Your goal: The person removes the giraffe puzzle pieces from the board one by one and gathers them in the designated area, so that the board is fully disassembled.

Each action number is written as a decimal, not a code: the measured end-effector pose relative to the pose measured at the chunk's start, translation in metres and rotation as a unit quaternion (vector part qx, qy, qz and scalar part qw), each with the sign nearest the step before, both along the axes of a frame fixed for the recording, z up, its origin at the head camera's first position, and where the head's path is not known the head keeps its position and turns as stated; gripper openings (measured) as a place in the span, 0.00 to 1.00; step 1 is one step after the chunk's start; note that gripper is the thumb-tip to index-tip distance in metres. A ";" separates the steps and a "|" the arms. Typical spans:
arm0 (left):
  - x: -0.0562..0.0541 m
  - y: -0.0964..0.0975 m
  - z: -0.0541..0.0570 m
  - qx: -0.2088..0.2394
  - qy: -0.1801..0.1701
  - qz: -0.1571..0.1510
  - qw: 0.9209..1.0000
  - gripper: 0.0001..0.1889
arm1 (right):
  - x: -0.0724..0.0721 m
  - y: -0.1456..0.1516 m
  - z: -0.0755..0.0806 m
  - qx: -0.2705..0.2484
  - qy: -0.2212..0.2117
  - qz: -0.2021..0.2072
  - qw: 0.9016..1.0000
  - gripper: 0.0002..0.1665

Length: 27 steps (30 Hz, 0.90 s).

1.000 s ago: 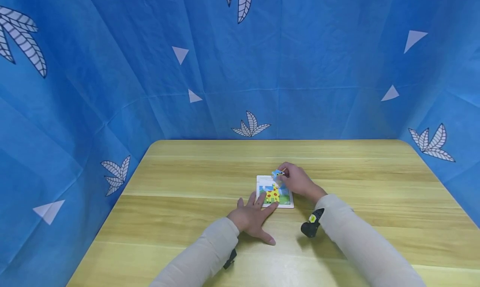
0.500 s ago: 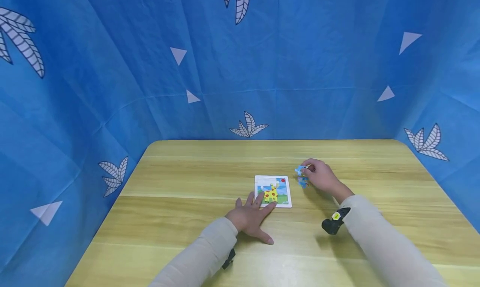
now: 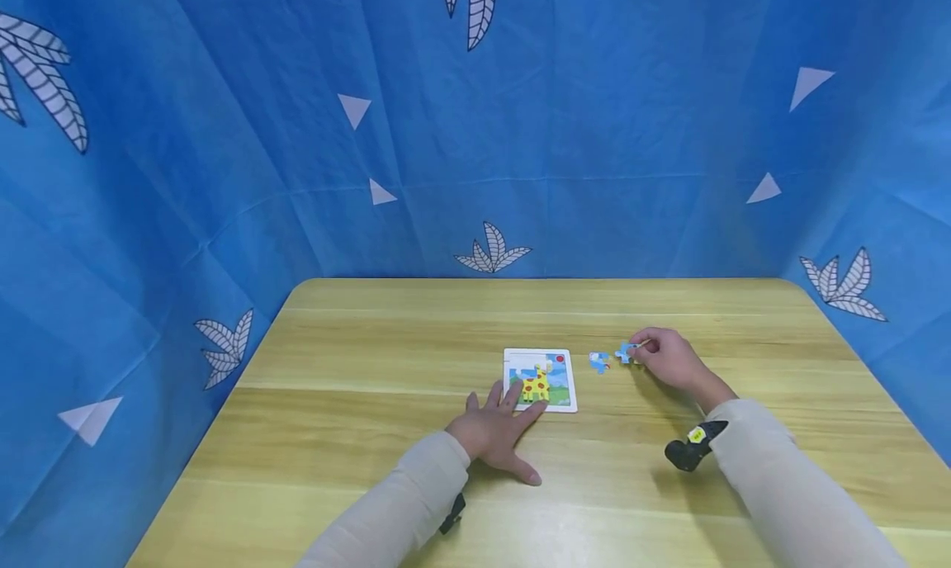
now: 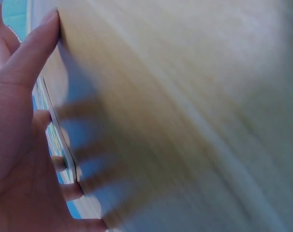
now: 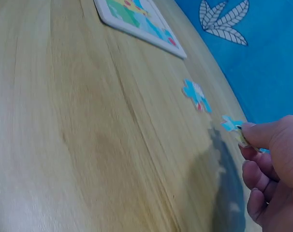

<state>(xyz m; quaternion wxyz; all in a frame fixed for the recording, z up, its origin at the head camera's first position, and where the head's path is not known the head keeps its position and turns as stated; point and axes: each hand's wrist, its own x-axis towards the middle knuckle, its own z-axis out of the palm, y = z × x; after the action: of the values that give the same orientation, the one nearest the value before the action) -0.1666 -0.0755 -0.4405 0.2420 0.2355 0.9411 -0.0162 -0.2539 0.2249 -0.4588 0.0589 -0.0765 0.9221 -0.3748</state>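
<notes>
A white-framed giraffe jigsaw puzzle (image 3: 559, 384) lies on the table, its upper left part bare white. My left hand (image 3: 496, 434) is spread, with fingertips resting on the puzzle's lower left edge; in the left wrist view the spread left hand (image 4: 21, 145) touches the frame's side. Right of the puzzle, my right hand (image 3: 671, 360) pinches a blue jigsaw piece (image 3: 624, 352) between thumb and forefinger, at or just above the table. In the right wrist view that held piece (image 5: 231, 123) is partly covered by the thumb. Another blue piece (image 3: 598, 362) lies between puzzle and right hand.
The wooden table (image 3: 371, 345) has rounded far corners. A blue curtain (image 3: 631, 122) with white leaves and triangles hangs behind it and along both sides. Dark wrist cameras (image 3: 691, 448) sit on the cream sleeves.
My right hand has moved right, away from the puzzle, with a piece in its fingers. One blue piece now lies by itself on the table. The left hand has stayed in place.
</notes>
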 end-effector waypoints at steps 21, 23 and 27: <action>0.001 -0.002 0.002 0.008 -0.003 0.005 1.000 0.55 | 0.002 -0.005 -0.009 0.028 0.002 -0.014 1.000 0.16; 0.001 -0.002 0.002 0.007 -0.002 0.004 1.000 0.55 | 0.002 -0.006 -0.010 0.031 0.005 -0.016 0.999 0.16; 0.001 -0.003 0.003 0.007 0.000 0.003 1.000 0.55 | 0.001 -0.006 -0.012 0.040 0.009 -0.017 0.999 0.15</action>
<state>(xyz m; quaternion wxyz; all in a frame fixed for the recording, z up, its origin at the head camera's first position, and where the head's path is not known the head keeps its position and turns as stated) -0.1651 -0.0784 -0.4377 0.2408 0.2347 0.9417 -0.0091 -0.2532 0.2192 -0.4709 0.0473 -0.0618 0.9379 -0.3381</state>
